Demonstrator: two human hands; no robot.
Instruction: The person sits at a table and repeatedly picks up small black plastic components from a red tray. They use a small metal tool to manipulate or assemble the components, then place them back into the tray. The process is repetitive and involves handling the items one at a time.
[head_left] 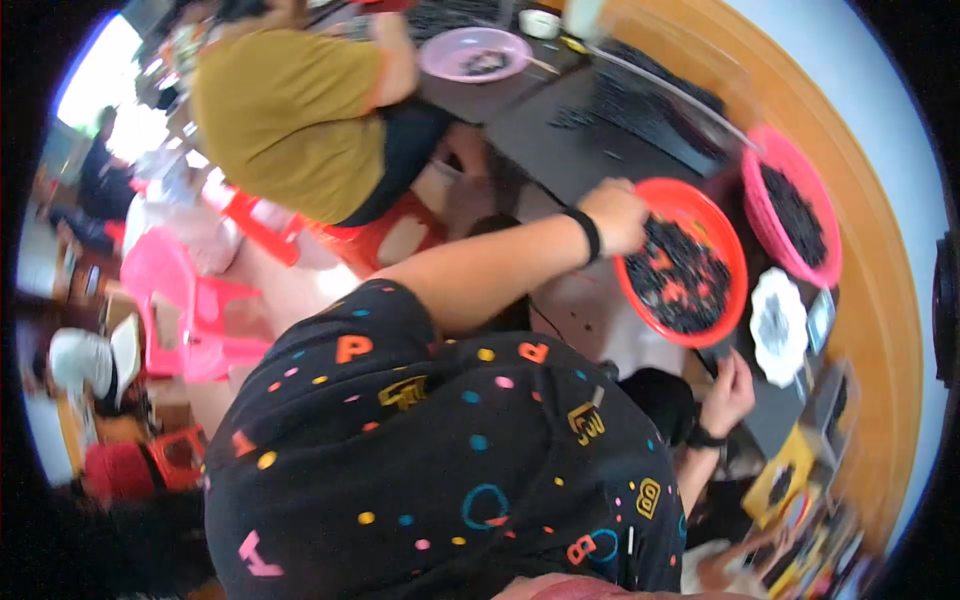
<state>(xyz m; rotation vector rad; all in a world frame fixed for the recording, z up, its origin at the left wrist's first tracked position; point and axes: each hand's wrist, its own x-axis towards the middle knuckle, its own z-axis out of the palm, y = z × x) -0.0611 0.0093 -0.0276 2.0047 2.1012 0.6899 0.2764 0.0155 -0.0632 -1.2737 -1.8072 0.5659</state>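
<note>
A red plastic basin [737,245] stands tilted at the table's edge in front of me. Many small black pieces [672,285] lie in it, mixed with red and orange bits too small to name. My left hand [615,217] is closed at the basin's near-left rim; its fingertips are partly hidden. To the right, below the basin, my right hand [730,392] has its fingers pressed together beside a small dark shape at the table edge. What those fingers hold, if anything, I cannot make out. Dark bands circle both wrists.
A pink basket [752,195] of black pieces and a white scalloped dish [790,350] stand beyond the basin. A pink basin [445,50] sits farther left on the dark table [540,125]. A person in a mustard shirt [285,120] sits at left, near a pink chair [165,270].
</note>
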